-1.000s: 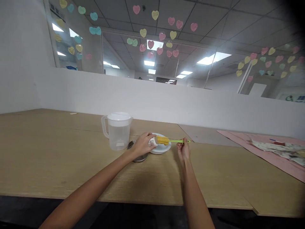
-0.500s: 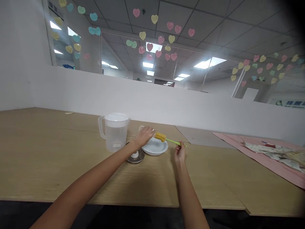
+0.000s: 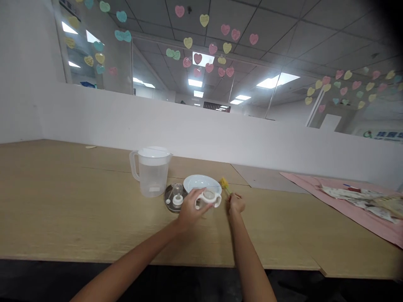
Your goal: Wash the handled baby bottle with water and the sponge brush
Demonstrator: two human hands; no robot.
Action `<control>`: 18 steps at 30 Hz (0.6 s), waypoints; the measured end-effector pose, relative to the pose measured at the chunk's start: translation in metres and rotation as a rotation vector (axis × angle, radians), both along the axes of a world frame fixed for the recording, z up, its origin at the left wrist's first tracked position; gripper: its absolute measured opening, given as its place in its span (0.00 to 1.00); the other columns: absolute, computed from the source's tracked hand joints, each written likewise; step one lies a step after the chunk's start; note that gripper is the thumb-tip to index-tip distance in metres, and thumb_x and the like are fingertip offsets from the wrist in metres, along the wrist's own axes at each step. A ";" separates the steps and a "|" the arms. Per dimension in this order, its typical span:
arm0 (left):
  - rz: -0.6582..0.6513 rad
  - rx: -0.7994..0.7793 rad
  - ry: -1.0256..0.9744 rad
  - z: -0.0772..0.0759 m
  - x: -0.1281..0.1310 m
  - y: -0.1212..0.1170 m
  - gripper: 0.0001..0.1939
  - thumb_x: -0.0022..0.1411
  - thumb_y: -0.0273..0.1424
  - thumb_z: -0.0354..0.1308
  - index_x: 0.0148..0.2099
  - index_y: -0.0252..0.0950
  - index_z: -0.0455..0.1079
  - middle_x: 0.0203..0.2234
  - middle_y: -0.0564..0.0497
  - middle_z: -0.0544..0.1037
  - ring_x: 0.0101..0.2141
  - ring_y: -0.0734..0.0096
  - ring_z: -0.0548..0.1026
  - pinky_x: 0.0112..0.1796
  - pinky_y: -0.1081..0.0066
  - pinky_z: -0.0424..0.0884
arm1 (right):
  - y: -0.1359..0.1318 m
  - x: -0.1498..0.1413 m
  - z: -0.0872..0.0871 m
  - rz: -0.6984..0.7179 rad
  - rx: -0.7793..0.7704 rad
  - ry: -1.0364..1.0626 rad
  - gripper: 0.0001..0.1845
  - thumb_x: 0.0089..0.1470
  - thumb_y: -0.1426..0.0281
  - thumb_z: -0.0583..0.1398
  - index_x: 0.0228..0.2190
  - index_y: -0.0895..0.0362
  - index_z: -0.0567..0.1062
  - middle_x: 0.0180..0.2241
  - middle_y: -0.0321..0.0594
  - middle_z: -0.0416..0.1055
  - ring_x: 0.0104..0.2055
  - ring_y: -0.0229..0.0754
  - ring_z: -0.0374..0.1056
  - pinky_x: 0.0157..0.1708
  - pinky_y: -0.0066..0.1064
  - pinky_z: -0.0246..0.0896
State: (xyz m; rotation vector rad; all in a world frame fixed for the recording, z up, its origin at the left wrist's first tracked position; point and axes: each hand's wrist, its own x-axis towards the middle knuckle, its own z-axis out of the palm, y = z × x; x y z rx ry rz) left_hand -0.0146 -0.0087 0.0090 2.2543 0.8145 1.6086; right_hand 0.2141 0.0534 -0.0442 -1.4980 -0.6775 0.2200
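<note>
My left hand grips a clear baby bottle with white side handles, its open mouth tilted toward me. In my right hand is a bottle brush, closed fingers around its green handle. The yellow sponge head points up and away, apart from the bottle. Just behind the bottle sits a white bowl, its front edge partly hidden. A round metal tray left of my left hand bears a clear dome cap, a white collar ring with a teat and a small white piece.
A clear plastic jug with a white lid stands behind the tray to the left. On the right, a pink cloth carries patterned fabric and a red item. A white wall with glass above borders the table's back.
The yellow brush head has come away from the bottle. My left hand has lowered the bottle toward me, turning its mouth upward. My right hand has shifted slightly down, tilting the brush upright.
</note>
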 end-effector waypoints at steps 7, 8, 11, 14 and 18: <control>-0.087 0.001 0.105 -0.023 -0.001 0.003 0.22 0.53 0.35 0.56 0.50 0.35 0.62 0.43 0.46 0.70 0.45 0.66 0.68 0.45 0.67 0.65 | -0.002 -0.015 0.000 -0.019 -0.202 -0.127 0.05 0.32 0.74 0.58 0.15 0.54 0.66 0.17 0.41 0.66 0.35 0.51 0.67 0.34 0.38 0.57; -0.077 -0.008 0.112 -0.025 -0.002 0.005 0.22 0.53 0.35 0.56 0.50 0.35 0.62 0.43 0.46 0.70 0.45 0.66 0.68 0.46 0.67 0.65 | -0.002 -0.016 -0.001 -0.011 -0.217 -0.145 0.06 0.31 0.74 0.59 0.13 0.54 0.64 0.16 0.41 0.65 0.36 0.52 0.67 0.35 0.39 0.57; -0.042 -0.044 0.120 -0.030 -0.003 0.010 0.22 0.54 0.36 0.55 0.51 0.35 0.60 0.45 0.45 0.69 0.46 0.65 0.67 0.46 0.66 0.65 | -0.003 -0.019 -0.001 -0.020 -0.277 -0.251 0.10 0.31 0.73 0.59 0.10 0.54 0.62 0.16 0.43 0.65 0.37 0.55 0.67 0.36 0.41 0.56; -0.014 -0.075 0.141 -0.031 -0.004 0.012 0.24 0.55 0.37 0.52 0.53 0.35 0.57 0.47 0.44 0.68 0.45 0.66 0.68 0.44 0.66 0.66 | -0.004 -0.020 0.001 -0.083 -0.275 -0.383 0.06 0.35 0.71 0.58 0.14 0.56 0.65 0.23 0.50 0.69 0.39 0.55 0.66 0.39 0.43 0.55; 0.017 0.027 0.236 -0.025 -0.018 0.020 0.28 0.55 0.39 0.52 0.56 0.35 0.54 0.46 0.43 0.68 0.45 0.63 0.68 0.46 0.63 0.63 | -0.002 -0.024 0.006 -0.012 -0.051 -0.380 0.13 0.45 0.65 0.53 0.30 0.59 0.72 0.35 0.50 0.70 0.42 0.49 0.64 0.44 0.39 0.53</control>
